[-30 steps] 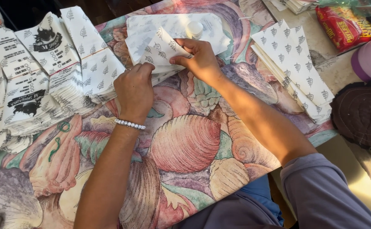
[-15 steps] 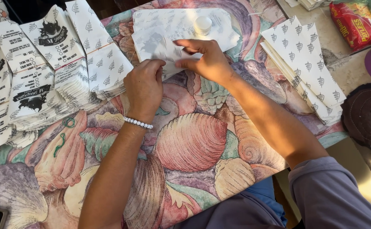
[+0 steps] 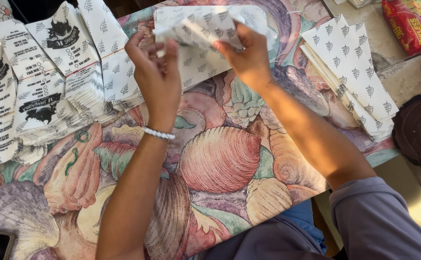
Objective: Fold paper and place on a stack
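Paper wrapper [image 3: 203, 30] is white with little grey leaf marks all over it. It looks bent and half folded, a bit blurry, and it is lifted up off the table, high in the middle of the head view. Both hands hold it. The right hand [image 3: 249, 55] pinches its right end with thumb and fingers closed on the paper. The left hand [image 3: 157, 72] is raised at its left end, fingers curled up and touching the paper's edge. A white bead bracelet [image 3: 158, 133] sits on the left wrist.

Under the lifted paper lies a flat sheet [image 3: 210, 62] with the same leaf marks, resting on the table. The table has a big cloth [image 3: 220, 159] painted with pink, orange and green seashells.

To the left lies a big fanned pile of folded paper bags [image 3: 42, 82], white with black pictures and leaf marks, one overlapping the next. To the right sits a neat stack of leaf sheets [image 3: 350, 72], well apart from the hands.

At the top right corner lies a red snack bag [image 3: 412, 24]. Below it, at the right edge, rests a dark round mat [image 3: 420, 130]. A grey sleeve [image 3: 383, 221] covers the right upper arm.
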